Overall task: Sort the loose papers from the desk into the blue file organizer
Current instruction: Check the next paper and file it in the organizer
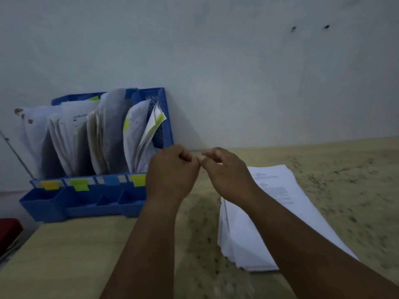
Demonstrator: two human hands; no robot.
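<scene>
The blue file organizer [166, 117] stands against the wall at the left, its upright slots stuffed with white sheets, some with yellow and green tabs. A stack of loose white papers [278, 203] lies flat on the desk to the right. My left hand [172, 171] and my right hand [224, 169] hover together above the desk between organizer and stack. Both have curled fingers, and their fingertips meet at the middle. I see nothing held between them. My right forearm crosses over the stack.
Coloured sticky labels [79, 184] mark the organizer's front edge above its small front trays [47, 203]. The wooden desk [345, 173] is speckled with dark marks. A red object [8, 229] sits off the desk's left edge. A pale wall rises behind.
</scene>
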